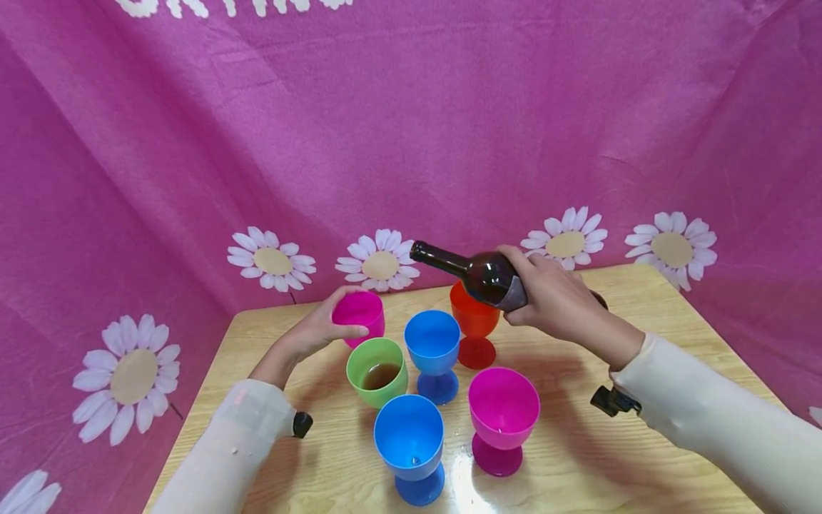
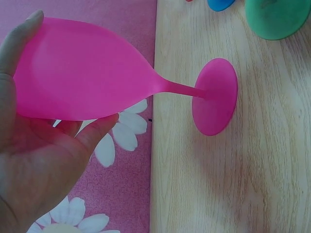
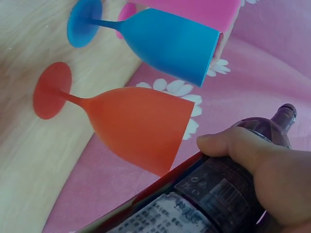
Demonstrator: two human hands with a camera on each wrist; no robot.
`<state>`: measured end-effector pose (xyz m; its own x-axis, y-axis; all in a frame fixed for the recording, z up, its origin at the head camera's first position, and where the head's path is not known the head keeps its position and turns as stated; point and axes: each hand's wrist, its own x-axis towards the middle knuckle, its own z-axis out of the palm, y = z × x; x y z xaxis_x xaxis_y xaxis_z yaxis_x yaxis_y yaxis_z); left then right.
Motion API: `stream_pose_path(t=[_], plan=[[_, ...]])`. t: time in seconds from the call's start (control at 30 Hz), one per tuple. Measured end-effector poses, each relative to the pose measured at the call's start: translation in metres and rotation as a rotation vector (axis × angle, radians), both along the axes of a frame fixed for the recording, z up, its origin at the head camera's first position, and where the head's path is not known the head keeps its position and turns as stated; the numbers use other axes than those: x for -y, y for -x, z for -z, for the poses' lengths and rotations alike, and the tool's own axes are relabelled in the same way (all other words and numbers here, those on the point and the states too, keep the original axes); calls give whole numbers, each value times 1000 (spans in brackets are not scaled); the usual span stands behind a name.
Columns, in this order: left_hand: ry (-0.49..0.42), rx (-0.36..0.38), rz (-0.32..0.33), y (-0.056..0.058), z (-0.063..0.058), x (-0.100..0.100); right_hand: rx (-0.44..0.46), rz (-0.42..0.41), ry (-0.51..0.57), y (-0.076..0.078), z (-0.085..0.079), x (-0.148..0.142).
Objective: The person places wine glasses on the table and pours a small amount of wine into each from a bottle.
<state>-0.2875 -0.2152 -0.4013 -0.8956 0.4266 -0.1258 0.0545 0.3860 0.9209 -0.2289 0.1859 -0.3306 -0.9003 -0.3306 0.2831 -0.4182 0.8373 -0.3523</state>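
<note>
My left hand (image 1: 317, 327) grips the bowl of a pink goblet (image 1: 359, 314) at the table's back left. In the left wrist view, thumb and fingers wrap that goblet's bowl (image 2: 77, 70) near the rim, and its round foot shows over the wood. My right hand (image 1: 552, 296) holds a dark glass wine bottle (image 1: 491, 277) around its body. The bottle tilts, its neck aimed left and slightly up, its mouth above the blue goblet's far side in the head view. Behind and below the bottle stands an orange-red goblet (image 1: 477, 320), partly covered by it.
A green goblet (image 1: 377, 360) with brown liquid stands just in front of my left hand. A blue goblet (image 1: 432, 343) is at the middle, another blue goblet (image 1: 409, 435) and a pink goblet (image 1: 504, 407) nearer. A pink flowered cloth (image 1: 449, 143) hangs behind the wooden table (image 1: 655, 428).
</note>
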Motion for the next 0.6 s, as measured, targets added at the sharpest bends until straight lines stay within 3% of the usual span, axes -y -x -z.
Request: stream_pose_path(t=[0.6], plan=[[-19,1,4,1,2,2,30,16,-176,13,-12,37]])
